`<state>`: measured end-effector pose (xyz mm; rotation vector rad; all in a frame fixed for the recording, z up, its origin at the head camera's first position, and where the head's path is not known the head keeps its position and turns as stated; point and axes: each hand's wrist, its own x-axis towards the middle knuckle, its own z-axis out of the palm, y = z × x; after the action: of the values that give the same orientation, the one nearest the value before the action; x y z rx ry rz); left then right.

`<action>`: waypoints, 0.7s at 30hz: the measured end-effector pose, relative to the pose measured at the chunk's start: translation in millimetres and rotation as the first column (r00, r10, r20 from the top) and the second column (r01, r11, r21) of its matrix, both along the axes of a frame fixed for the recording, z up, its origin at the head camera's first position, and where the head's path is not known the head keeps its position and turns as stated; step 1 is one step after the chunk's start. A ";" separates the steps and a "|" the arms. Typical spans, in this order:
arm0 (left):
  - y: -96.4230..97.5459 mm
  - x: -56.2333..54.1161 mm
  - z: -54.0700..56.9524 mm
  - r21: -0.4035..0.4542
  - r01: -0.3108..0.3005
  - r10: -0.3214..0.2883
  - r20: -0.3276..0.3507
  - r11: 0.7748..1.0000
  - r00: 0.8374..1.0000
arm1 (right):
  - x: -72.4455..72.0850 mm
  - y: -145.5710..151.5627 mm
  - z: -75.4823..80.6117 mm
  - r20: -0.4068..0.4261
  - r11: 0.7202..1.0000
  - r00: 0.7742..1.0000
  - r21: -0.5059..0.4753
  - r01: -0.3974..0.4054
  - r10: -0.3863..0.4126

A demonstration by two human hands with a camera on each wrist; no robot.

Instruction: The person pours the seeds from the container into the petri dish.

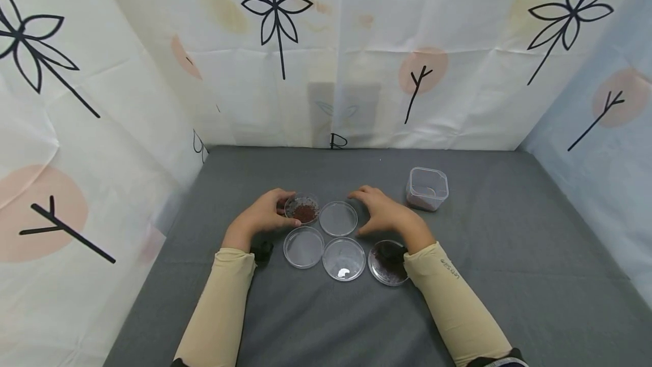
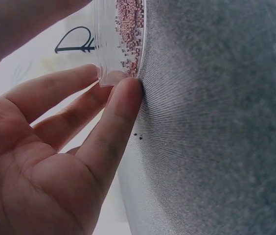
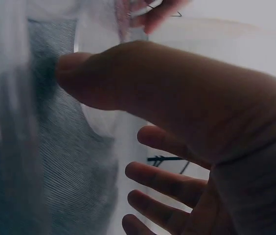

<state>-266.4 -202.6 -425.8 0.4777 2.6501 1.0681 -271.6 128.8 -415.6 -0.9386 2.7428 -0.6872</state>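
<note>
My left hand (image 1: pixel 263 211) grips a clear petri dish (image 1: pixel 291 206) by its sides, thumb at the near edge and fingers at the far edge. Small reddish-brown granules (image 2: pixel 130 24) lie in that dish. To its right sits a clear, empty-looking petri dish piece (image 1: pixel 338 218). My right hand (image 1: pixel 382 210) is spread at that piece's right side, with thumb and fingers apart; the right wrist view shows the fingers (image 3: pixel 167 183) holding nothing. Nearer to me are two more clear round dish pieces, one on the left (image 1: pixel 303 247) and one in the middle (image 1: pixel 343 259).
By the right wrist lies a petri dish with dark contents (image 1: pixel 388 265), partly hidden by the wrist. A clear square tub (image 1: pixel 427 188) with some contents stands at the back right. Grey cloth (image 1: pixel 509 231) covers the table, with patterned white cloth walls (image 1: pixel 356 27) around it.
</note>
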 end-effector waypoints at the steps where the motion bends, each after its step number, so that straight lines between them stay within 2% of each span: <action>1: 0.1 0.1 -0.2 0.000 -0.001 0.001 0.000 1.000 1.000 | 0.1 -1.3 -1.4 0.012 1.000 1.000 -0.001 -0.005 0.005; 9: 3.2 -1.0 -1.5 0.007 0.016 -0.016 0.003 1.000 1.000 | 0.7 -2.9 -3.6 0.063 1.000 0.998 -0.018 -0.005 0.006; 15: 4.5 -1.3 -2.5 -0.008 0.018 -0.018 -0.007 1.000 1.000 | 0.6 -2.8 -2.4 0.098 1.000 0.995 0.007 0.013 -0.013; 21: 4.8 -1.6 -3.7 -0.009 0.020 -0.020 -0.016 1.000 1.000 | -0.7 -3.0 -4.1 0.078 1.000 0.997 0.017 0.013 -0.014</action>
<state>-268.0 -197.8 -429.5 0.5116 2.6573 1.0501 -272.3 125.8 -419.8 -0.8714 2.6845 -0.6875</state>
